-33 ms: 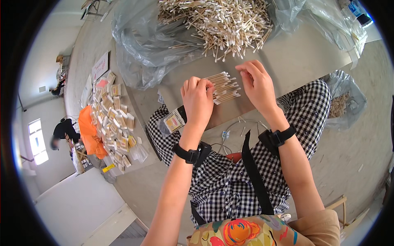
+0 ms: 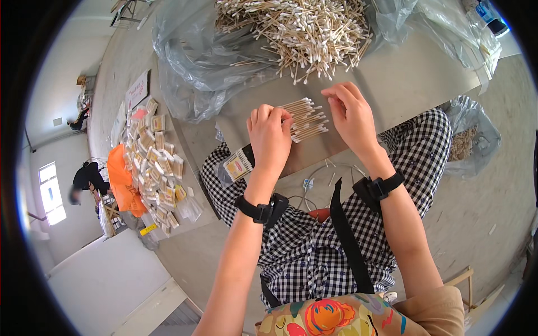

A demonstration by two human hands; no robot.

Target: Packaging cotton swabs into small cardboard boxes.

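Note:
A row of cotton swabs (image 2: 307, 120) lies side by side on the metal table, white tips toward the right. My left hand (image 2: 270, 137) is closed over the left ends of the row, which its fingers hide. Just past the right tips hovers my right hand (image 2: 354, 119), fingers bent and thumb slightly apart from the index finger, with nothing visible between them. Below my left wrist, a clear packet of swabs (image 2: 238, 165) with a yellow and red label rests by my thigh. A large heap of loose cotton swabs (image 2: 319, 33) spreads on the far side.
A grey plastic bag (image 2: 190, 67) lies around the heap on the metal table (image 2: 414, 73). To the left, many filled packets (image 2: 157, 162) are piled beside an orange bag (image 2: 124, 182). A clear bag of swabs (image 2: 471, 140) stands right of my knee. A person (image 2: 89, 178) is far left.

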